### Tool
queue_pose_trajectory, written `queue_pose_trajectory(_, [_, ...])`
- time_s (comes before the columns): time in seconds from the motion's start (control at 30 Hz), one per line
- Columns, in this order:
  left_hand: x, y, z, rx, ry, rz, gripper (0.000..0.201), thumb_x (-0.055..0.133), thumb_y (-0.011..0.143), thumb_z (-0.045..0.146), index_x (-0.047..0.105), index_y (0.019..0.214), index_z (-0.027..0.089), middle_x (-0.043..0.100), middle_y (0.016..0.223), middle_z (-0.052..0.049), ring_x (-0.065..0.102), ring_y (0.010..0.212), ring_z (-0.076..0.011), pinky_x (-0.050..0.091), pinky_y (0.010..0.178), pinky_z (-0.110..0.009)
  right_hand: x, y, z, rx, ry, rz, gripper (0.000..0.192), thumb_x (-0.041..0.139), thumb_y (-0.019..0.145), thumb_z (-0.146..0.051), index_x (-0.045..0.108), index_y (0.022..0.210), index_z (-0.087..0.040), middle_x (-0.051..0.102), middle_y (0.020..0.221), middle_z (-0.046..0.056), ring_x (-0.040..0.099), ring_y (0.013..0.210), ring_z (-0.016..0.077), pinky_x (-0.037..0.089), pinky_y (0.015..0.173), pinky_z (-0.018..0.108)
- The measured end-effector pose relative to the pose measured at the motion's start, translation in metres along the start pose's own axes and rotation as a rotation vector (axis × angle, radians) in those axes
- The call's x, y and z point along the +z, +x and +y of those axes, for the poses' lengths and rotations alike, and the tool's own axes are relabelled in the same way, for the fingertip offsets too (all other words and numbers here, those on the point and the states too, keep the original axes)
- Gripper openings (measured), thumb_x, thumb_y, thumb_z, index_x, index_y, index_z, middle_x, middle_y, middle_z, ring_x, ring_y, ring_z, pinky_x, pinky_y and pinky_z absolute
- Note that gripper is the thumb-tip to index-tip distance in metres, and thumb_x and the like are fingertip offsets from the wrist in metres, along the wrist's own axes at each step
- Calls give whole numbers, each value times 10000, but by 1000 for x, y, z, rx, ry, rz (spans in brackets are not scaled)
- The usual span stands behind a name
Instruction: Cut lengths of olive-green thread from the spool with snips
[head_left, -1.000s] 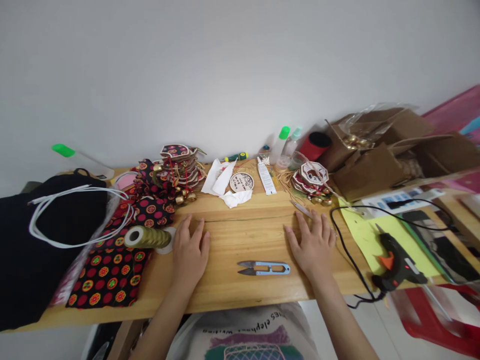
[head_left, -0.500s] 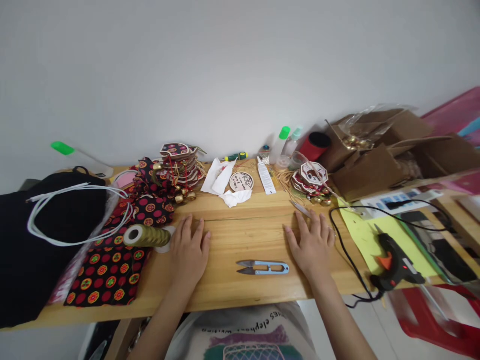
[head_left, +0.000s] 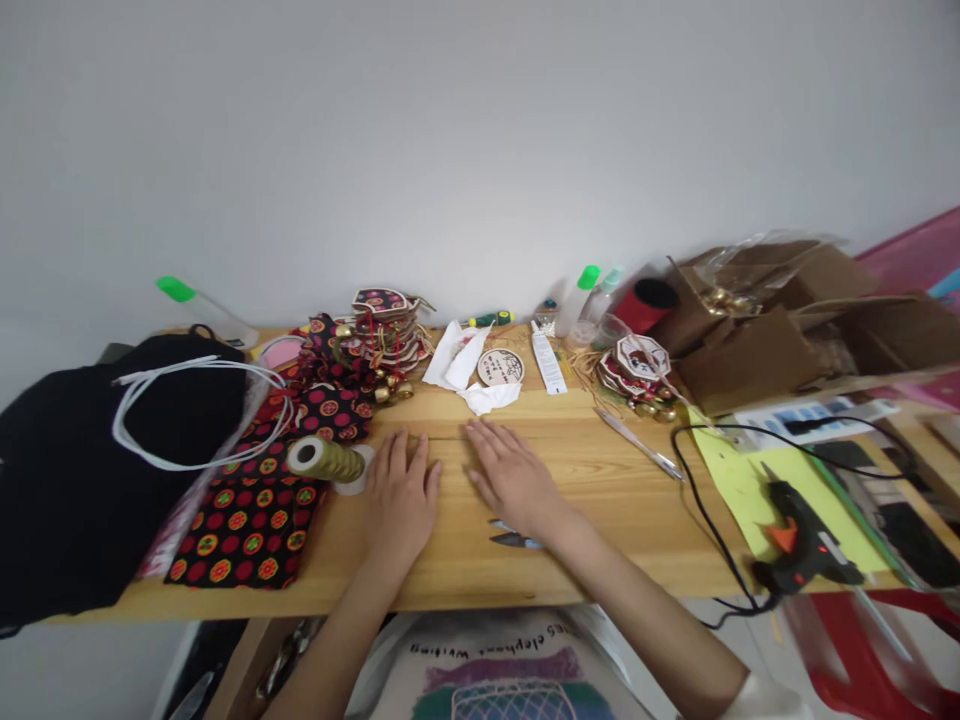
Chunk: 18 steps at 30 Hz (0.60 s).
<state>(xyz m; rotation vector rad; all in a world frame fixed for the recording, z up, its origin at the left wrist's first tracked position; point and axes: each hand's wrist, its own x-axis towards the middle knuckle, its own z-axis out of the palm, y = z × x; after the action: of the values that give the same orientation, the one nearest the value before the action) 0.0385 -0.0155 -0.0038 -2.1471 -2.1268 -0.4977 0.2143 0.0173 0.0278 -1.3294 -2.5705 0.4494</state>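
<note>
My left hand (head_left: pixel 401 497) lies palm down on the wooden table (head_left: pixel 592 560), fingers stretched out, beside a spool of olive-gold thread (head_left: pixel 330 460). Also flat, with fingers extended, my right hand (head_left: pixel 516 482) rests a short way to its right. A thin dark line runs along the wood by the fingertips; whether it is thread or a seam I cannot tell. Thread snips (head_left: pixel 515 541) are partly covered by my right wrist, only the blades and a bit of blue handle showing. Beyond the hands are a round printed wooden disc (head_left: pixel 500 367) and white tissue (head_left: pixel 455 355).
Patterned fabric (head_left: pixel 240 530), a white cable (head_left: pixel 124 420) and black cloth (head_left: pixel 67 480) lie left. Stacked ornaments with bells (head_left: pixel 386 335) stand behind. Rightward are a pen (head_left: pixel 641 446), more ornaments (head_left: pixel 634 365), a corded glue gun (head_left: pixel 799 540) and cardboard boxes (head_left: pixel 750 350).
My right hand has slid left across the table, from beside the pen to near my left hand, and its wrist now covers part of the snips. The left hand stays flat.
</note>
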Motion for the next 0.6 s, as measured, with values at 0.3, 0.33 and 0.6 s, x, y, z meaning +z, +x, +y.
queue_pose_trajectory(0.3, [-1, 0, 2, -18, -18, -13, 406, 422, 859, 313, 570, 1191, 134, 510, 1287, -177, 430, 1215, -328, 378, 982, -494, 13, 1, -14, -101, -67, -103, 609, 365, 904, -442, 342, 1394, -81, 310, 1460, 130, 279, 1345, 235, 217, 1112, 417])
queue_pose_trajectory(0.33, [-1, 0, 2, -23, -28, -16, 409, 424, 858, 319, 569, 1192, 133, 511, 1286, -179, 431, 1214, -329, 376, 982, -495, 12, -3, -11, -99, -77, -106, 622, 348, 907, -462, 339, 1395, -76, 302, 1462, 132, 271, 1349, 235, 213, 1113, 417])
queue_pose_trajectory(0.6, [-3, 0, 3, -40, -55, -41, 425, 421, 862, 337, 560, 1203, 125, 489, 1311, -183, 407, 1239, -324, 344, 1013, -485, 5, -26, 8, -54, -135, -122, 663, 289, 910, -521, 314, 1408, -83, 249, 1478, 114, 224, 1368, 219, 181, 1121, 425])
